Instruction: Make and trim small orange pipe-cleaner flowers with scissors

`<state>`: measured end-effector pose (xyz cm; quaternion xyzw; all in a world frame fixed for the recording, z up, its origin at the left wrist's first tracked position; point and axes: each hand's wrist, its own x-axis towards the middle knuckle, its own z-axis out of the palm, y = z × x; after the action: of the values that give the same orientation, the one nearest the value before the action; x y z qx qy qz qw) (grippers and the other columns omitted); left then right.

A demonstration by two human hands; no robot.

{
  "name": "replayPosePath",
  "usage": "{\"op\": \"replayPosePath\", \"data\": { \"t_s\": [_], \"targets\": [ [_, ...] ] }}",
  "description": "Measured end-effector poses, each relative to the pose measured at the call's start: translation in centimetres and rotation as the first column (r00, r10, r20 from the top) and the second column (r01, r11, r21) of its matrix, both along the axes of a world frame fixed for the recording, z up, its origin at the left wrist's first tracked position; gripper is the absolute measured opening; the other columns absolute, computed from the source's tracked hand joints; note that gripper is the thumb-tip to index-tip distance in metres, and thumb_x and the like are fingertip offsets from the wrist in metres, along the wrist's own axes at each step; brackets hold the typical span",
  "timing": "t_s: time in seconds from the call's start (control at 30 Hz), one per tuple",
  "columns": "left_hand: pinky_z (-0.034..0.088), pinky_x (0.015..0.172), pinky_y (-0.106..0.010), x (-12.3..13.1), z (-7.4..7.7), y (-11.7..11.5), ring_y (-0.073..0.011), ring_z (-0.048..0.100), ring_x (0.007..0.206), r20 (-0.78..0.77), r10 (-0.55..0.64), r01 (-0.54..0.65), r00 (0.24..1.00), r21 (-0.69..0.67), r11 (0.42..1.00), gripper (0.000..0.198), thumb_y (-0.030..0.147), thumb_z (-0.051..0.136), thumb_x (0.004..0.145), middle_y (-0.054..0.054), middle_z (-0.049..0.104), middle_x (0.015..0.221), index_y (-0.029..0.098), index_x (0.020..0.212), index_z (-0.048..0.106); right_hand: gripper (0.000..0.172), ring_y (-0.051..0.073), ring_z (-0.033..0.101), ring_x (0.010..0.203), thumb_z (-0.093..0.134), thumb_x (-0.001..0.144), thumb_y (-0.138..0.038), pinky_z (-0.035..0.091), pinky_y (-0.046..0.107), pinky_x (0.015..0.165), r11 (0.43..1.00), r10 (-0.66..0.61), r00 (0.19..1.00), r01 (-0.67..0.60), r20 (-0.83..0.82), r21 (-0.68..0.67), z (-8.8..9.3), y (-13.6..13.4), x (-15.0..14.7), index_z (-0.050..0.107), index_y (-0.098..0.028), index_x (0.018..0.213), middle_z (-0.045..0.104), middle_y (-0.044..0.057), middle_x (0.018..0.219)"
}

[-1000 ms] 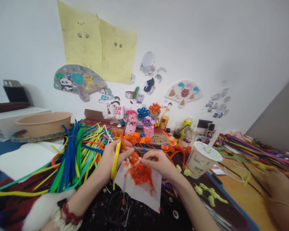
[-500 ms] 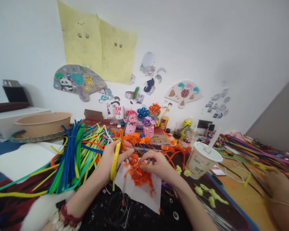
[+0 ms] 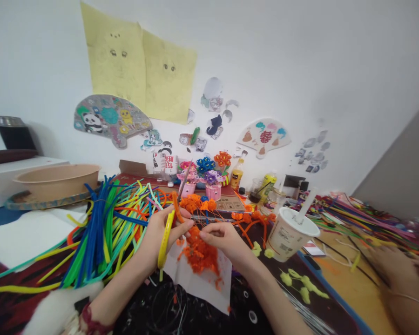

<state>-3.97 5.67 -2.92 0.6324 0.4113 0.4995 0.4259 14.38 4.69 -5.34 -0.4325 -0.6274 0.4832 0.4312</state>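
Note:
My left hand (image 3: 162,235) is closed around yellow-handled scissors (image 3: 165,242), whose blades point up past the fingers. The same fingers pinch an orange pipe cleaner (image 3: 176,204) that sticks up beside the blades. My right hand (image 3: 223,237) faces it with thumb and forefinger pressed together; what lies between those fingertips is hard to make out against the orange behind. Below both hands, a heap of orange fuzzy clippings (image 3: 200,258) rests on a white sheet of paper (image 3: 216,293). Orange pipe-cleaner flowers (image 3: 192,203) lie just beyond my fingers.
Bundled blue and green pipe cleaners (image 3: 97,223) spread at left, before a tan basin (image 3: 57,179). A paper cup with a straw (image 3: 289,237) stands right of my hand, near yellow fuzzy pieces (image 3: 303,284). Potted flowers (image 3: 212,184) stand behind. Another person's hand (image 3: 391,265) is at far right.
My right hand has shifted slightly left, bringing its fingertips closer to my left hand. The view has moved a little. The other person's hand at right has also moved slightly.

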Motion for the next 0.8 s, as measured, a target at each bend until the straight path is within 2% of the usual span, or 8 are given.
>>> {"op": "replayPosePath", "data": {
  "t_s": [0.23, 0.53, 0.8],
  "targets": [
    [0.046, 0.052, -0.022, -0.39, 0.06, 0.14, -0.0131, 0.061, 0.05, 0.016, 0.041, -0.041, 0.999, 0.022, 0.999, 0.025, 0.035, 0.072, 0.069, 0.003, 0.066, 0.053, 0.017, 0.082, 0.059, 0.033, 0.013, 0.048, 0.065, 0.076, 0.068, -0.047, 0.037, 0.026, 0.061, 1.0, 0.026, 0.999, -0.026, -0.031, 0.002, 0.37, -0.06, 0.68, 0.074, -0.014, 0.073, 0.063, 0.002, 0.07],
    [0.047, 0.051, -0.024, 0.06, 0.37, -0.2, -0.0143, 0.062, 0.05, 0.026, 0.03, -0.03, 0.999, 0.016, 0.999, 0.026, 0.036, 0.072, 0.067, 0.003, 0.066, 0.055, 0.018, 0.08, 0.059, 0.029, 0.012, 0.045, 0.062, 0.076, 0.069, -0.043, 0.035, 0.026, 0.06, 0.999, 0.035, 0.999, -0.035, -0.022, 0.008, 0.27, -0.17, 0.27, 0.074, -0.015, 0.072, 0.058, -0.001, 0.066],
    [0.047, 0.052, -0.023, -0.14, 0.26, -0.22, -0.0134, 0.061, 0.05, 0.019, 0.038, -0.038, 0.999, 0.021, 0.999, 0.024, 0.034, 0.071, 0.068, 0.004, 0.065, 0.054, 0.018, 0.08, 0.06, 0.028, 0.014, 0.051, 0.065, 0.079, 0.066, -0.042, 0.038, 0.027, 0.062, 0.998, 0.045, 0.998, -0.046, -0.044, -0.033, 0.54, -0.35, 0.34, 0.074, -0.015, 0.072, 0.065, 0.002, 0.069]
  ]
}}
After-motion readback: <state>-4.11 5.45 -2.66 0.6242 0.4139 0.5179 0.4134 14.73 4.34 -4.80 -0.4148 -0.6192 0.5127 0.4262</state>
